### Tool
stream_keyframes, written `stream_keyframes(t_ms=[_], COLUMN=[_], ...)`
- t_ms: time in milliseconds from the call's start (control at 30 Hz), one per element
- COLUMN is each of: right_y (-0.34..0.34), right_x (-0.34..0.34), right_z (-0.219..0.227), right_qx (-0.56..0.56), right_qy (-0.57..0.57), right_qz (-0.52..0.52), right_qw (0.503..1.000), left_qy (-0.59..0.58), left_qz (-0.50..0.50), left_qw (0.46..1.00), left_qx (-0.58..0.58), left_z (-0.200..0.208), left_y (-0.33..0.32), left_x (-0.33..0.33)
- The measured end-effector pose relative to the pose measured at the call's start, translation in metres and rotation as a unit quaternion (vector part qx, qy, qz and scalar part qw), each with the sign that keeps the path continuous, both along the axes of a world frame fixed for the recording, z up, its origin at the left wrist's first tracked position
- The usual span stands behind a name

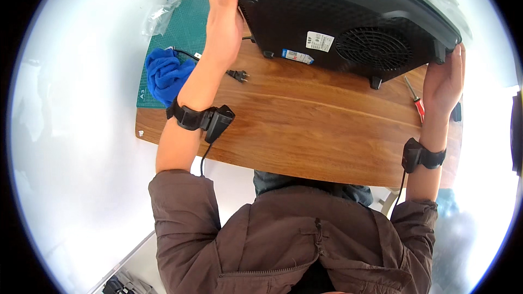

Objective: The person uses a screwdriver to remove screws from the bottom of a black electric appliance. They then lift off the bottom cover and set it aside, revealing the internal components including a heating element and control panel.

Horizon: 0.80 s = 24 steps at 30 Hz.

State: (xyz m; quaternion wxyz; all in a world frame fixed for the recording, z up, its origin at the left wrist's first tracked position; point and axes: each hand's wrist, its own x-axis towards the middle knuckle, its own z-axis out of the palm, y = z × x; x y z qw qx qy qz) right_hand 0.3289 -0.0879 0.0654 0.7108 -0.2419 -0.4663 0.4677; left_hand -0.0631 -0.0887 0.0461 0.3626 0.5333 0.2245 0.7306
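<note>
Appliance (294,30) held tilted between left hand (224,27) and right hand (444,79), its top cut off

The far part of the wooden table (272,141) is hidden behind the black appliance, whose vented, footed underside is turned toward the wearer. Its upper edge is cut off by the frame; whether any weight is borne by the table cannot be told. The green cutting mat (185,27) at far left is partly covered by the left forearm. The appliance is gripped at its left end by the left hand, whose fingers are partly cut off, so how far they are curled cannot be told. Its right corner is clasped by the right hand, some fingers being hidden. A crumpled blue cloth (166,76) is seen on the mat, with clear plastic (160,19) beyond it. A red-handled screwdriver (419,110) is left beside the right wrist. The cord of a black plug (238,75) is crossed by the left forearm.
</note>
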Motion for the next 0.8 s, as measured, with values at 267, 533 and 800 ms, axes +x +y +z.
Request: stream_keyframes(t_ms=[267, 533, 800], right_y=[-0.014, -0.014, -0.006], right_x=[-0.004, -0.015, -0.017], right_z=[0.002, 0.007, 0.003], right_qx=[0.019, 0.017, -0.005], right_qy=[-0.003, 0.018, 0.042], right_qz=[-0.009, -0.009, -0.014], right_qw=[1.000, 1.000, 0.999], left_qy=[-0.080, -0.093, -0.142], left_qz=[0.043, 0.040, -0.025], left_qw=[0.989, 0.983, 0.981], left_qx=[-0.115, -0.151, -0.131], left_z=[0.038, 0.043, 0.029], left_y=[-0.013, -0.011, 0.014], left_x=[0.024, 0.017, 0.002])
